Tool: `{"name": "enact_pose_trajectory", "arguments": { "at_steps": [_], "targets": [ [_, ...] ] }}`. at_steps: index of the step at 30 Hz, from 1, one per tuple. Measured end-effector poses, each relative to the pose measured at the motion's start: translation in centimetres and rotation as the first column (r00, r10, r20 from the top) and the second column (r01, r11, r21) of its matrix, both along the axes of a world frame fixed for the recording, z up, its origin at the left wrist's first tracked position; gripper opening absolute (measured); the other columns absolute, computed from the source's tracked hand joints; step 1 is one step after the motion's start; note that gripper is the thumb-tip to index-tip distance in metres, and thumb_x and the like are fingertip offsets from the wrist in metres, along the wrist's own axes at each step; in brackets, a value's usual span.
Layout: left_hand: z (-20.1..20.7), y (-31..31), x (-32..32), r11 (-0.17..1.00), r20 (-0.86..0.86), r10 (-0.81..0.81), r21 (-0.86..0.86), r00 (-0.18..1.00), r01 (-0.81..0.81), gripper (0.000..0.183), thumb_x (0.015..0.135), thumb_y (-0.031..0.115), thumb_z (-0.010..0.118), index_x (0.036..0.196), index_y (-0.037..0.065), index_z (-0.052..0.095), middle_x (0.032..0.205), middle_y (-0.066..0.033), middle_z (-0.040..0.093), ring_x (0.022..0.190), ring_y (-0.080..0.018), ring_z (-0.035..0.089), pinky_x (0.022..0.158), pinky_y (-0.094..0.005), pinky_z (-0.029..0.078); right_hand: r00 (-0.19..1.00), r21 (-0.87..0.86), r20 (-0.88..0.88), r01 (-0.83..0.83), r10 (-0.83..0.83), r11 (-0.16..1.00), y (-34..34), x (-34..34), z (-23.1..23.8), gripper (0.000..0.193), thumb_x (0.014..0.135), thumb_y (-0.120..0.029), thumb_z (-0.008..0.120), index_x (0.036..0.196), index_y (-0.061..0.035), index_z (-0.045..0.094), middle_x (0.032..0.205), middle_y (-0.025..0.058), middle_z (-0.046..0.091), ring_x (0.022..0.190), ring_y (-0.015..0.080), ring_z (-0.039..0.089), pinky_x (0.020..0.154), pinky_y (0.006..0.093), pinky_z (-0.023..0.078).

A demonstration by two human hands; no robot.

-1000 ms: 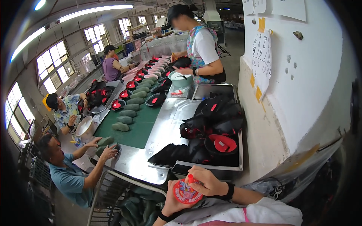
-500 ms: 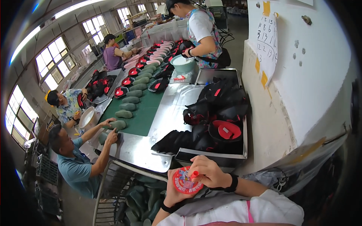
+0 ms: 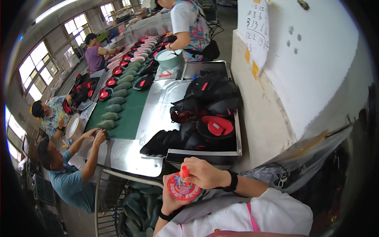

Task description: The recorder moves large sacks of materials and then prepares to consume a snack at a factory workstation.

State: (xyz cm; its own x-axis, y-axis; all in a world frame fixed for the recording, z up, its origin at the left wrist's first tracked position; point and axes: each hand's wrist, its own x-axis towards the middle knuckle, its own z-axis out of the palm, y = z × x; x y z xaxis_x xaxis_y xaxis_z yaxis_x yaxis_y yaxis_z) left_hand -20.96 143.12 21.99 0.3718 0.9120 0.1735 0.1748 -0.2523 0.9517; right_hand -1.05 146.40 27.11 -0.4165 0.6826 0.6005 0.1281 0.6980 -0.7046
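Observation:
My left hand (image 3: 170, 200) is wrapped round a cup (image 3: 182, 191) with a round red printed lid, held at the lower middle over my lap. Above the lid, my right hand (image 3: 205, 173) has its fingers closed on a short red straw (image 3: 184, 170), which points up. Whether the straw's lower end passes through the lid is hidden by the fingers. Just beyond my hands is a metal tray (image 3: 205, 153) piled with black shoe uppers (image 3: 211, 106). One upper (image 3: 216, 126) shows its red lining and a white label.
A conveyor table with a green belt (image 3: 128, 118) carries a row of green shoe lasts (image 3: 114, 108). A co-worker in blue (image 3: 75, 179) handles a last at its near left. A wire cart (image 3: 103, 205) of lasts stands below. A white wall (image 3: 300, 71) rises on the right.
The whole view has shifted, so the scene sits further left. My hands still hold the cup and straw. The co-worker in blue has drawn a last toward the table's near end.

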Motion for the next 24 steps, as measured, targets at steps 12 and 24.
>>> {"name": "enact_pose_trajectory", "arguments": {
  "at_steps": [12,24],
  "targets": [
    [0.7,-0.1,0.7,0.992,-0.032,0.035,0.126,0.999,-0.031,0.082,0.045,0.017,0.091,0.115,0.003,0.051,0.107,-0.0093,0.046,0.100,-0.0238,0.049,0.088,-0.0323,0.044,0.998,0.173,0.055,0.024,-0.034,0.985,-0.5,0.2,0.6,0.023,0.074,-0.015,0.070,0.084,-0.0007,0.055,0.082,0.0115,0.053,0.080,0.0313,0.050,0.073,0.0400,0.043],
    [1.3,-0.1,0.1,0.995,0.055,0.063,0.068,0.997,-0.066,0.080,0.046,0.018,0.091,0.114,0.004,0.053,0.107,-0.0088,0.048,0.099,-0.0230,0.049,0.086,-0.0317,0.045,0.992,-0.040,-0.118,-0.055,0.050,0.998,-0.7,-0.3,0.0,0.015,0.081,-0.016,0.067,0.083,-0.0049,0.056,0.076,0.0094,0.051,0.073,0.0300,0.049,0.068,0.0385,0.041]
  ]
}}
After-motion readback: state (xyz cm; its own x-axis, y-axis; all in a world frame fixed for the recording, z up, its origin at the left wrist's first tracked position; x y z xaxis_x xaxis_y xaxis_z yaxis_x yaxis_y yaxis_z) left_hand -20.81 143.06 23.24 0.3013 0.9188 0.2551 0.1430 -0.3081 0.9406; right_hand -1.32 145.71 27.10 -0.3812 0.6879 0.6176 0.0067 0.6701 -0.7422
